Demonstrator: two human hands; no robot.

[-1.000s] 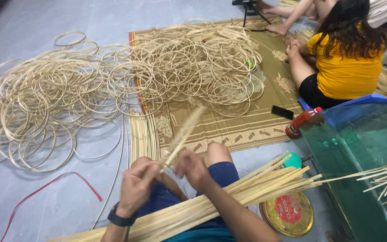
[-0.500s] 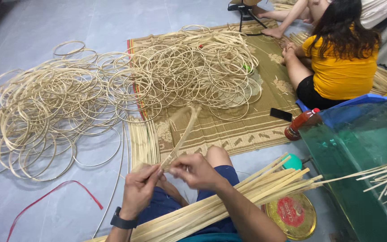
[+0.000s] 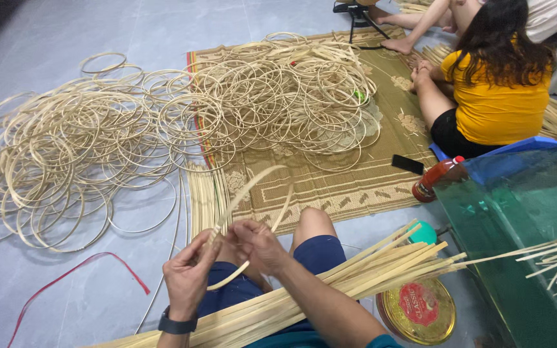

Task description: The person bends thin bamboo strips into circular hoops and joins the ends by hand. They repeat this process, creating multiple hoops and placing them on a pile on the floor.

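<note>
Now the fingers [image 3: 209,243] of the left hand [image 3: 188,277] are pinched shut on a bamboo strip [image 3: 253,187], and the right hand [image 3: 259,245] seems closed on its other end, though overlap hides the grip. A second ago the strip stood straight; now it arcs into a loop above the lap, a ring half formed. Finished hoops [image 3: 130,129] lie heaped on the floor and mat [image 3: 356,187].

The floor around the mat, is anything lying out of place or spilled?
Mostly no. The bamboo rings sprawl off the woven mat onto bare floor in a loose tangle. A red strap lies stray near the left hand, and a black phone sits loose on the mat.
</note>
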